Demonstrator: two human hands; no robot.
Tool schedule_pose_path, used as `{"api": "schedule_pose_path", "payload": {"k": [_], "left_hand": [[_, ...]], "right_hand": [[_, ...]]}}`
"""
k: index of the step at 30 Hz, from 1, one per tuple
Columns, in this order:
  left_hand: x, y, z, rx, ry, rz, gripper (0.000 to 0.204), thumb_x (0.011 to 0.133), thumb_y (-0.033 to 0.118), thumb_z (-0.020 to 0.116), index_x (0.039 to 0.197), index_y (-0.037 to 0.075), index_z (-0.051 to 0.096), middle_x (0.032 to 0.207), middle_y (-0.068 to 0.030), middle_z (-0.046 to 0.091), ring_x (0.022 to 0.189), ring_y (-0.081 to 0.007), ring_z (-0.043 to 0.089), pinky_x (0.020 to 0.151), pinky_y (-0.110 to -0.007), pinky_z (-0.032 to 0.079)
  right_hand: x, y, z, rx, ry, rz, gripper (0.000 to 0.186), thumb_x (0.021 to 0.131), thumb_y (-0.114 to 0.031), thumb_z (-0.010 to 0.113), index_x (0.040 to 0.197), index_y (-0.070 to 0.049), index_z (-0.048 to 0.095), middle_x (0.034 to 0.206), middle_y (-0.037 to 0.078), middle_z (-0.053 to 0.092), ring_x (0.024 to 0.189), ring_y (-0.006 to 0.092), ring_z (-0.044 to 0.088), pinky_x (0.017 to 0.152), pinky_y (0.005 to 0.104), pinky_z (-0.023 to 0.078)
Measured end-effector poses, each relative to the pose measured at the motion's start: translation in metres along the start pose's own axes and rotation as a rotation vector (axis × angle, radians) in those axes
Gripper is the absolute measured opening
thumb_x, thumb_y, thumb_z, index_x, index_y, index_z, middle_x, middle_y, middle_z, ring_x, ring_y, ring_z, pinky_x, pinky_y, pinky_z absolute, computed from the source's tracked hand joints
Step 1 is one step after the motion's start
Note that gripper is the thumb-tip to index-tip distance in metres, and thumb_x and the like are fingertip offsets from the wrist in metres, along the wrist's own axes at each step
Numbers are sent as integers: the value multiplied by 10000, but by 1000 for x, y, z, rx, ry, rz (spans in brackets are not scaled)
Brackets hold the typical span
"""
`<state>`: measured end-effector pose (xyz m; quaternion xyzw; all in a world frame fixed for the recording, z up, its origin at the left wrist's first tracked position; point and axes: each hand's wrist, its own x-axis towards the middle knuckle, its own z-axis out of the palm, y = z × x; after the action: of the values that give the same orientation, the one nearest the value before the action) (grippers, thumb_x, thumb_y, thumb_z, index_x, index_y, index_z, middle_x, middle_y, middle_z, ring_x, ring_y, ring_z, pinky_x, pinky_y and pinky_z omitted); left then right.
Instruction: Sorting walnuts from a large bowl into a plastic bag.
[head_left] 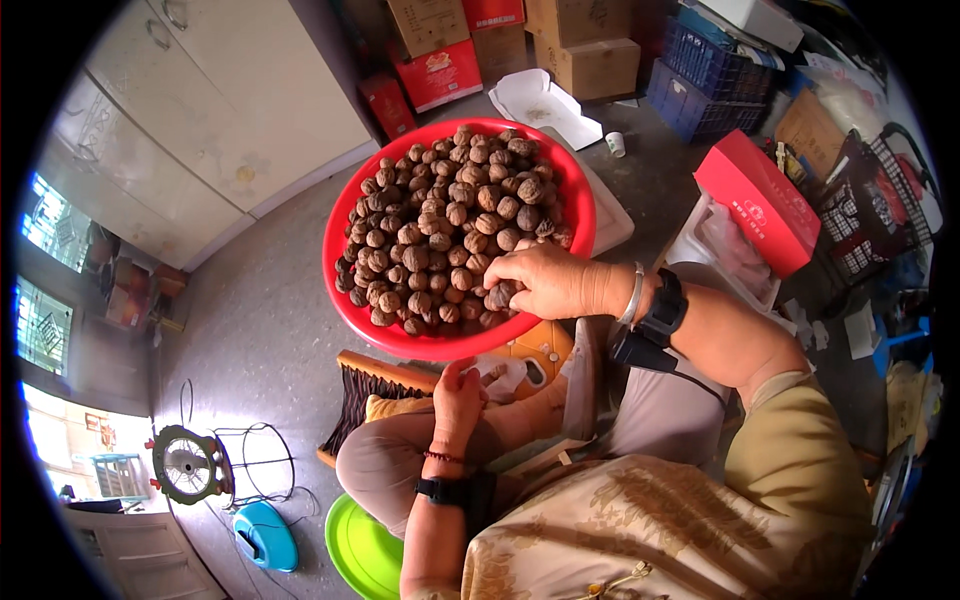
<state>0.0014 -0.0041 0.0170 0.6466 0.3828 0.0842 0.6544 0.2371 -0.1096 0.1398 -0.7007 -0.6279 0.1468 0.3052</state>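
A round red basin [338,290] is heaped with brown walnuts [440,225]. My right hand [550,280] reaches over its near right rim, with the fingers and thumb curled round a walnut [501,295] at the edge of the heap. Just below the basin's near rim, over my lap, my left hand [459,398] is closed. What it holds, if anything, is hidden by the fingers. Right beside it a whitish, thin piece of plastic or cloth [507,374] lies above my foot.
A dark woven seat with a wooden frame [370,400] stands under the basin's near side. Left lie a green round lid or stool [360,545] and a blue scoop-like thing [266,535]. At right are a red box [757,200] and blue crates [705,85]; cartons [585,65] stand behind.
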Motion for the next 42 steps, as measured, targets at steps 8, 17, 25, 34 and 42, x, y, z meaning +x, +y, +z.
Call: {"api": "schedule_pose_path", "payload": {"k": [8,17,25,34,42], "left_hand": [[-1,7,1,0,-13,-9,307,987,146,516,1250,-3,570,637,-48,583,466,-102,521,399,-243,409],[3,-6,-1,-53,9,-25,247,991,169,519,1190,39,589,624,-34,571,463,-99,495,406,-254,395],[5,-3,0,-26,48,-7,254,975,162,523,1186,35,588,602,-32,564,455,-107,503,401,-264,400],[6,0,2,35,92,-22,215,972,158,546,1111,-2,580,640,-72,601,420,-125,509,371,-253,408],[13,-20,-5,553,340,357,201,878,149,665,957,-5,563,740,-154,656,651,-330,638,594,-412,504]], "right_hand": [[-7,-18,19,-133,23,-321,254,687,-117,713,934,-151,665,897,10,607,952,262,549,850,396,443],[-11,-34,47,-386,-138,-431,317,737,-245,752,1024,-171,641,995,25,534,1059,244,502,927,413,379],[-19,-28,71,-211,-245,-429,156,767,-190,703,852,-109,600,925,117,605,795,302,633,685,407,524],[-33,-19,102,-68,-533,-52,117,851,-71,581,895,26,629,853,218,681,823,380,694,680,454,545],[-21,-17,100,-60,-395,-272,169,893,-150,549,848,-17,644,802,189,654,809,382,673,680,463,532]]}}
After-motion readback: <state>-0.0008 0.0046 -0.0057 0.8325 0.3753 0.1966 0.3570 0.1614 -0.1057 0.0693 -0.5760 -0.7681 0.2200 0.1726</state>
